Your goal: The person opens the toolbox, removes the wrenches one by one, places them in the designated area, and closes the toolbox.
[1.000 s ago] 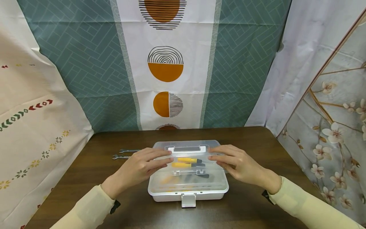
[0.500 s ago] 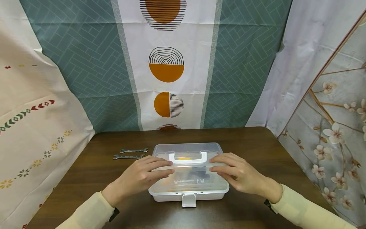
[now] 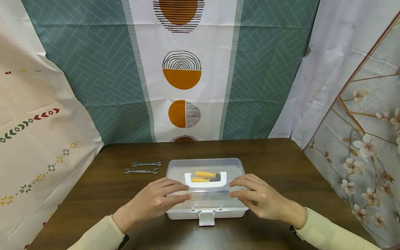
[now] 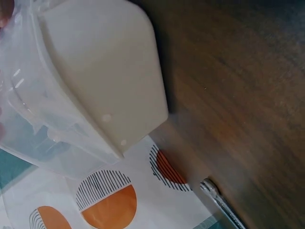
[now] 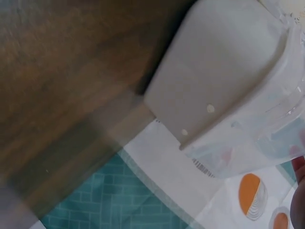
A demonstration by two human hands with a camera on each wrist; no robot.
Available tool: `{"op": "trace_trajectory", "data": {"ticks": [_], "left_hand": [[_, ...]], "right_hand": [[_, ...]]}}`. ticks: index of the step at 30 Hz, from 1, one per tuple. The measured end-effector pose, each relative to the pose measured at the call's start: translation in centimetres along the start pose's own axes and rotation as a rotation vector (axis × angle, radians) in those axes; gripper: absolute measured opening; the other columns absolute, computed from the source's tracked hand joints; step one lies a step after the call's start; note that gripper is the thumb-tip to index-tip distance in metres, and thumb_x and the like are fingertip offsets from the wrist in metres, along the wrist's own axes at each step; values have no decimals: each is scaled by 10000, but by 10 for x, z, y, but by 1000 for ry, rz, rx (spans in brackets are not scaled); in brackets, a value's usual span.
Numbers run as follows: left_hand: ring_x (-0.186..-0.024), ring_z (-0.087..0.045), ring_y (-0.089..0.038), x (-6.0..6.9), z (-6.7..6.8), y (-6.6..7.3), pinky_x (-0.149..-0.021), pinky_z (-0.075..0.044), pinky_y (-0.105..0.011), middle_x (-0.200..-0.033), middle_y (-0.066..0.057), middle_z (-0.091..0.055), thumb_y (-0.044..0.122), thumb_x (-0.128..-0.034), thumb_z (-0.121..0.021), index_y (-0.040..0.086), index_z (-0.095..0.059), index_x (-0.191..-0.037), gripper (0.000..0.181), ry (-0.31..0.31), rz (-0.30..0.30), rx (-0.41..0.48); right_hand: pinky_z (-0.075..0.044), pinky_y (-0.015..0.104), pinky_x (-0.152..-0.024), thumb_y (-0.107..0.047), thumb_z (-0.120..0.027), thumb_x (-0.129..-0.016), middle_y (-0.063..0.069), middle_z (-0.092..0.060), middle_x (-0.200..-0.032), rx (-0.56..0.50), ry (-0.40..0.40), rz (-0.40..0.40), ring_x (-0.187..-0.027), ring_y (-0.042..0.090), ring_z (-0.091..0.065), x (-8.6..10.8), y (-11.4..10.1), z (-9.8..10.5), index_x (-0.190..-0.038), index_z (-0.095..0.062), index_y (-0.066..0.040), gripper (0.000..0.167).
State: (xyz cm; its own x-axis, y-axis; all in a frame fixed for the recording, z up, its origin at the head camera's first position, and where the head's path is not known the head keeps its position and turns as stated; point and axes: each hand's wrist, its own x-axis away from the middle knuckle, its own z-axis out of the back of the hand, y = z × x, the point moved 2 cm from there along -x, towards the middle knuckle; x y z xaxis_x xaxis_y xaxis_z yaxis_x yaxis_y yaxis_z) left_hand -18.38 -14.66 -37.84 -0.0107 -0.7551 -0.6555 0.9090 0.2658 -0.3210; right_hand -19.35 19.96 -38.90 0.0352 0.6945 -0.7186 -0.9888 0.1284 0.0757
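A white toolbox point(image 3: 175, 215) with a clear lid point(image 3: 218, 162) and white carrying handle point(image 3: 206, 185) sits mid-table. Its front latch point(image 3: 206, 218) hangs down. Through the lid show yellow-handled screwdrivers point(image 3: 205, 174). My left hand point(image 3: 157, 198) rests its extended fingers on the lid's left part; my right hand point(image 3: 264, 198) touches the right part likewise. Both thumbs are partly hidden. The left wrist view has the box's side wall point(image 4: 109, 71) and the clear lid point(image 4: 52, 138) above its rim; the right wrist view has the opposite wall point(image 5: 209, 71). I cannot tell whether the lid fully meets the rim.
Two open-ended wrenches, a shorter one point(image 3: 146, 164) and a longer one point(image 3: 141, 171), lie left of the box on the dark wooden table point(image 3: 265, 156). Patterned cloth point(image 3: 187, 114) hangs behind the table, and more fabric hangs at both sides.
The lid has swung down toward the box, its handle moving lower and nearer. Both hands have gone down with it, fingers still on the lid. The wrenches have stayed put.
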Motion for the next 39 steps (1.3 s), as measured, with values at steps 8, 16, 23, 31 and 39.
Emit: {"op": "trace_trajectory", "data": {"ticks": [8,16,23,31,39], "left_hand": [[-1005,-700,-160,7,-4,7,-849,-587,-311,-1159,5,-751,139,-1120,-460,179,-796,-1162,341,-20,20,5],[-1036,-698,-160,8,-7,9,-863,-578,-320,-1185,9,-748,147,-1121,-461,178,-785,-1183,332,-26,44,26],[-1032,-696,-151,9,-7,11,-858,-576,-314,-1178,18,-751,153,-1127,-448,176,-788,-1182,346,-25,62,28],[-1034,-697,-161,8,-6,11,-863,-576,-317,-1183,6,-750,145,-1119,-465,168,-784,-1188,328,-22,46,19],[-1031,-703,-164,7,-7,14,-837,-585,-316,-1187,-6,-750,143,-1108,-470,163,-782,-1186,323,-36,-3,-38]], "right_hand": [[-457,367,-1047,-122,-547,-1063,124,-674,-1240,5,-27,8,-1127,279,-618,7,-4,-7,-1155,-744,-100,218],[-432,345,-1073,-117,-567,-1059,117,-674,-1227,-16,-9,-18,-1128,282,-609,9,-4,-9,-1166,-743,-87,208],[-357,372,-1189,-84,-460,-1068,153,-645,-1369,3,-54,12,-1243,346,-590,9,-6,-15,-1317,-679,-11,339],[-329,434,-1222,-111,-475,-1077,181,-610,-1443,46,-87,74,-1331,377,-570,6,-5,-23,-1358,-646,33,359],[-359,432,-1205,-136,-580,-1066,190,-646,-1393,60,-25,93,-1261,375,-630,8,-1,-30,-1314,-675,49,324]]}}
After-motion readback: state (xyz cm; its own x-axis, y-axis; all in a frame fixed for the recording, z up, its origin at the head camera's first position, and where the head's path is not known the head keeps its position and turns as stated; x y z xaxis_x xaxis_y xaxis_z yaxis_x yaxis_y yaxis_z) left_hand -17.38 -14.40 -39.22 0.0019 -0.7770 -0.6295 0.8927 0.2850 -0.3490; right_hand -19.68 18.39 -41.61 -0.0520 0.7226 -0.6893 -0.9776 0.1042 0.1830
